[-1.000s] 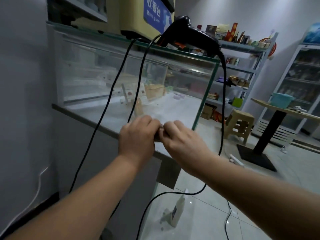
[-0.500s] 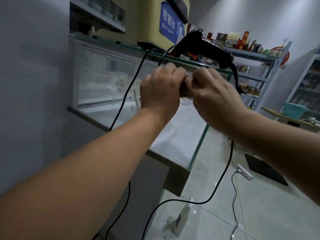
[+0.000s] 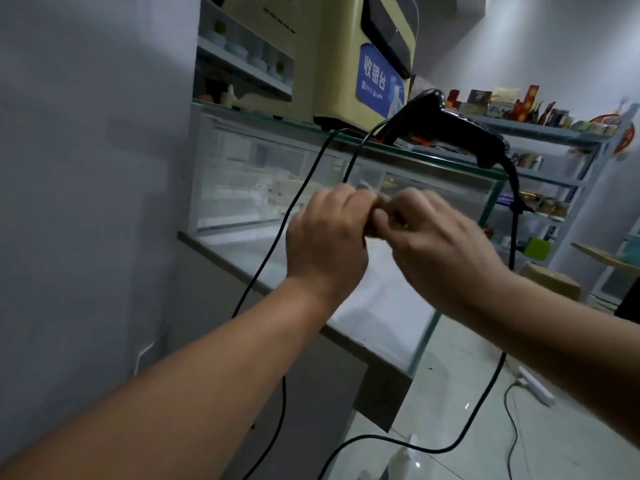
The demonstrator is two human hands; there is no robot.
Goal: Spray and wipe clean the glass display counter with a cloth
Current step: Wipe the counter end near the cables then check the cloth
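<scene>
The glass display counter [image 3: 242,188] stands against the wall on the left, with a green-edged top pane [image 3: 460,166]. In front of its upper glass, my left hand [image 3: 329,240] and my right hand [image 3: 436,244] are pressed together, fingers curled. Both pinch a small brownish wad [image 3: 375,228] that looks like the cloth; most of it is hidden by the fingers. A pale bottle [image 3: 407,457], blurred, lies on the floor below the counter's corner.
A black handheld scanner [image 3: 446,126] and a yellow cash register [image 3: 346,64] sit on the counter top. Black cables [image 3: 294,209] hang down across the glass just left of my hands. Stocked shelves [image 3: 547,174], a cardboard box [image 3: 550,282] and a power strip [image 3: 535,389] are on the right.
Both hands, still joined, rose from the counter's lower front edge to the height of the upper glass. The view tilted upward and closer to the counter.
</scene>
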